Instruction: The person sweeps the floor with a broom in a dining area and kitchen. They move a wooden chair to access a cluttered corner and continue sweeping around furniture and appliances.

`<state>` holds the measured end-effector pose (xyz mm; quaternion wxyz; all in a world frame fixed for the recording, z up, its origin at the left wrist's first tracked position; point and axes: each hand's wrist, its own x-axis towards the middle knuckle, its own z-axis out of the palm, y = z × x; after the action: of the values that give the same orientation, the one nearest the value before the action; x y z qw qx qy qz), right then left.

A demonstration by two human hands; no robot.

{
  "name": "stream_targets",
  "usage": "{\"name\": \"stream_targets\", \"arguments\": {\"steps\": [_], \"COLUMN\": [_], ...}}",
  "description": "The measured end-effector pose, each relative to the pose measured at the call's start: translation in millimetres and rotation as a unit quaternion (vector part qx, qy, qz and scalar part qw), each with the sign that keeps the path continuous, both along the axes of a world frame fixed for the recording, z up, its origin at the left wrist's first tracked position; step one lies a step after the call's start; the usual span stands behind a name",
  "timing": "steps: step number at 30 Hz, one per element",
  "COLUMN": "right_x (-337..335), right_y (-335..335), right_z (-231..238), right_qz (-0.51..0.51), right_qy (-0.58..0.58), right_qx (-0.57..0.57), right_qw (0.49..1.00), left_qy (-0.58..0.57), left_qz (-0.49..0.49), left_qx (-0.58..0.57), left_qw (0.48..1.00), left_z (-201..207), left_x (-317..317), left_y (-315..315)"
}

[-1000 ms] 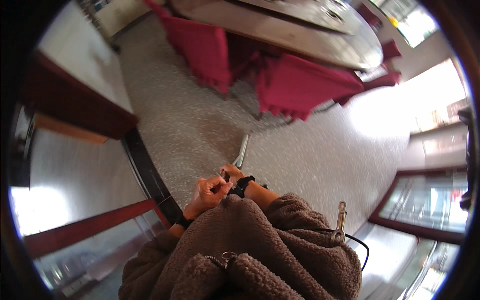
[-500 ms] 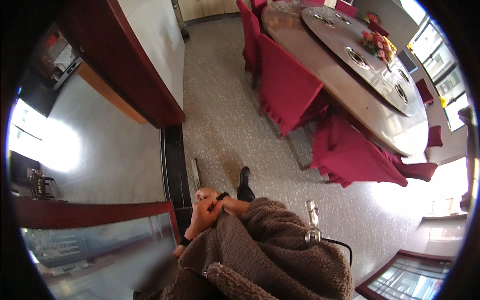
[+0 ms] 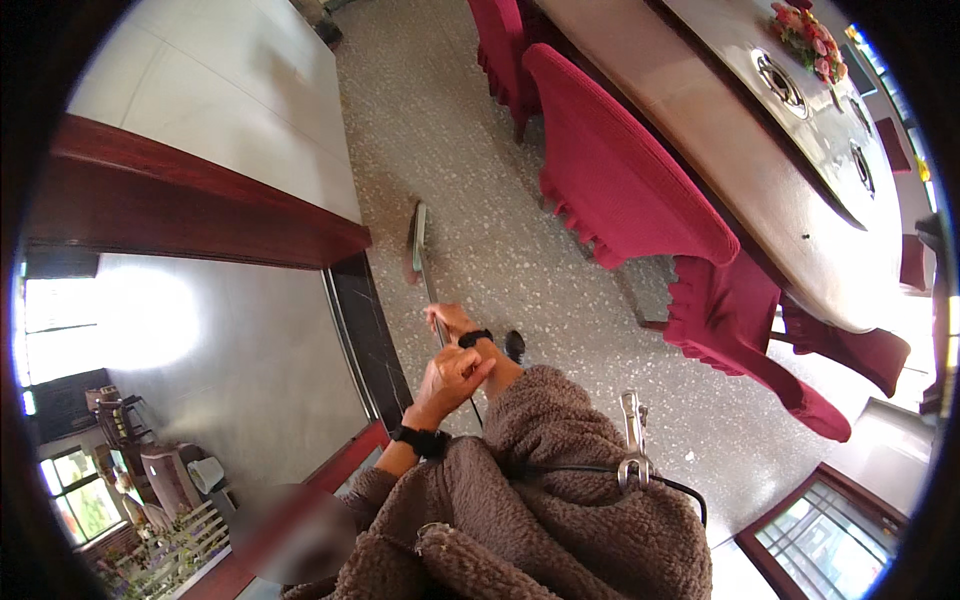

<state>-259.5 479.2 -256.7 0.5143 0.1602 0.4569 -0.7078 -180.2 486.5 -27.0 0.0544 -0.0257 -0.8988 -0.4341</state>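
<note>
Both my hands grip the thin handle of a broom [image 3: 430,290] that slants away from me over the speckled grey floor. My right hand [image 3: 448,320], with a black watch at the wrist, holds the handle farther down. My left hand [image 3: 455,375], with a black band at the wrist, holds it nearer to my body. The flat broom head [image 3: 418,238] rests on the floor ahead, close to the wall's black baseboard [image 3: 365,330]. My brown fleece sleeves fill the lower edge of the view.
Red-covered chairs [image 3: 620,180] stand to the right, along a large round brown table [image 3: 720,150] with flowers on it. A white wall with dark red trim [image 3: 200,215] runs on the left. My dark shoe [image 3: 515,345] shows by my hands. A glass door [image 3: 830,530] is at lower right.
The view has swung, so the table and chairs went from the top to the right. Both hands stayed on the handle, and the broom head now lies ahead beside the wall.
</note>
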Motion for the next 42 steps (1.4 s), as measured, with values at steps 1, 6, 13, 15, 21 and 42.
{"name": "stream_targets", "arguments": {"steps": [1,6,13,15,21,42], "right_x": [-18,-64,-21,7,89,-46], "right_y": [2,20,103,124,172,-35], "right_z": [8,41,78,96,124,167], "right_qz": [-0.006,-0.054,-0.096,-0.111,-0.079,-0.044], "right_qy": [-0.014,-0.027,-0.048,0.009,0.421,0.159], "right_qx": [0.019,0.034,0.036,0.089,0.187,-0.028], "right_qw": [1.0,0.998,0.994,0.99,0.884,0.986], "left_qy": [-0.014,-0.015,-0.022,-0.02,-0.184,0.063], "left_qz": [-0.002,-0.07,-0.218,-0.282,-0.39,-0.172], "left_qx": [0.001,0.022,0.146,0.169,0.274,0.182], "left_qw": [1.0,0.997,0.965,0.944,0.86,0.966], "left_z": [0,13,47,56,72,93], "left_x": [-11,-50,-41,-35,-12,-61], "left_y": [-4,-18,5,13,3,-165]}}
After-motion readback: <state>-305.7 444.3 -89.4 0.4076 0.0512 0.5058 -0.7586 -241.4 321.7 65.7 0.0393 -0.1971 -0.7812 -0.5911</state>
